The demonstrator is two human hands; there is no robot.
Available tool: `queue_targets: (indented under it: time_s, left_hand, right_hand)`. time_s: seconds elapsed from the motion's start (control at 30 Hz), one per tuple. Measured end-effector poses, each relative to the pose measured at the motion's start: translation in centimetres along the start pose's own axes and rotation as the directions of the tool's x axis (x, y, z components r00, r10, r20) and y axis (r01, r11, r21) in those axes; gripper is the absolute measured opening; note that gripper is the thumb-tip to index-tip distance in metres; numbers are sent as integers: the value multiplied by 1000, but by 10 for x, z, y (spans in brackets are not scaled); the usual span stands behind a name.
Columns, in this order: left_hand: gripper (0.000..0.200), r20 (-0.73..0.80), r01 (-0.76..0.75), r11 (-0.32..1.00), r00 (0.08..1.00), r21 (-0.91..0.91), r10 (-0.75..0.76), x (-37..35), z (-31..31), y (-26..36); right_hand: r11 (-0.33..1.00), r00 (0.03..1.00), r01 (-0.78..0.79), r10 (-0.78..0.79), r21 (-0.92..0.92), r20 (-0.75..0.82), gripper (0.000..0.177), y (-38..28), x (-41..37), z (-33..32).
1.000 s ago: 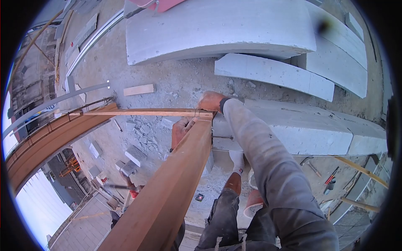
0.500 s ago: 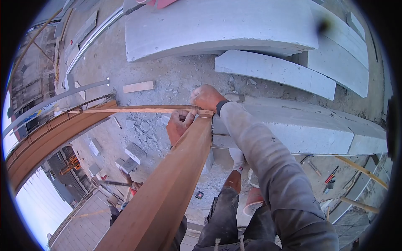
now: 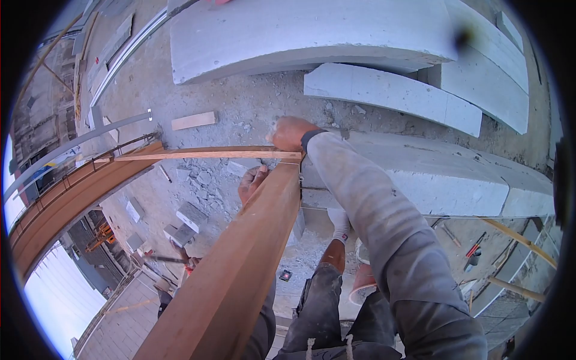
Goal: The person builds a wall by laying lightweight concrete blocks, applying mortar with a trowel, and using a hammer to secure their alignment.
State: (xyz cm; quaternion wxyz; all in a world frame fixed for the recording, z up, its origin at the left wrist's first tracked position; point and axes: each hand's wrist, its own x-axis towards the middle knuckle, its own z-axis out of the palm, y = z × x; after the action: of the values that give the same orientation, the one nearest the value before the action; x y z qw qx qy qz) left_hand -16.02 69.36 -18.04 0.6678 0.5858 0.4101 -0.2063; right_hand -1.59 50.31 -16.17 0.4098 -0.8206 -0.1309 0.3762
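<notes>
The left hand (image 3: 251, 183) sits beside the wooden post (image 3: 234, 258), fingers curled, partly hidden by it; whether it grips anything cannot be told. The right hand (image 3: 292, 132) is at the strip's near end, on its far side, fingers bent inward; contact and grip cannot be confirmed. The wooden strip (image 3: 198, 153) passes between the hands, its near end at the post's head. Fixing is not verifiable.

In my judgement, good practice is to steady the strip close to that end, line it up with the post's edge, and keep fingertips out of the gap between the two timbers.

The strip's long axis runs crosswise, from beside the right hand leftward past the left hand to the brown beam (image 3: 72, 198). The post's axis runs from the hands back toward the body, slanting left.
</notes>
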Motion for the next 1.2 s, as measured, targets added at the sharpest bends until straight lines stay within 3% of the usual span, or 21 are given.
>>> queue_targets:
  time_s: [0.03,0.07,0.13,0.23,0.27,0.3,0.37,0.4,0.53,0.6,0.73,0.8,1.03,1.1,1.17,1.2]
  left_hand:
    - [25,0,3,1000,1000,5,-3,3,4,-5]
    - [25,-80,-56,996,995,-64,51,8,12,-10]
    - [26,-209,-173,972,968,-161,138,18,27,-14]
    - [26,-201,-184,970,968,-157,151,26,35,-3]
    - [26,-177,-177,975,972,-137,152,27,36,3]
    - [26,-152,-170,978,977,-117,151,26,36,7]
    - [26,-117,-154,985,982,-75,145,21,34,11]
    - [26,-103,-144,988,985,-53,138,16,33,12]
    - [25,-40,-140,989,989,42,142,-1,31,25]
    - [25,-15,-143,986,989,87,145,-10,29,34]
    - [25,25,-162,974,987,159,160,-24,26,48]
    - [25,37,-167,969,986,184,163,-31,25,52]
    - [25,38,-197,958,980,210,194,-46,21,53]
    - [25,-10,-203,960,978,192,209,-52,15,47]
    - [25,-122,-197,968,969,157,217,-71,-7,27]
    - [25,-178,-185,970,961,156,212,-79,-18,15]
  right_hand:
    - [994,998,1,6,-112,68,37,5,4,9]
    - [994,998,-1,9,-106,68,37,9,9,14]
    - [884,922,328,-223,-332,317,32,16,19,19]
    - [943,964,220,-171,-249,203,29,14,19,19]
    - [888,952,289,-227,-358,206,27,17,23,22]
    - [888,950,293,-231,-354,209,27,20,25,23]
    - [998,992,-46,42,-37,-116,24,17,19,21]
    - [944,912,-241,300,226,-281,21,11,15,25]
    - [991,939,-112,128,68,-319,31,27,10,21]
    - [967,855,253,-236,-26,-463,20,10,-29,-6]
    - [944,851,288,-176,158,-496,21,-26,-49,-24]
    - [864,928,179,10,471,-372,21,-47,-59,-30]
    - [887,912,203,-17,416,-409,20,-64,-76,-26]
    - [909,846,222,0,352,-533,21,-61,-85,-20]
    - [817,806,239,134,524,-577,22,-52,-113,-13]
    - [827,796,210,166,522,-583,21,-48,-132,-9]
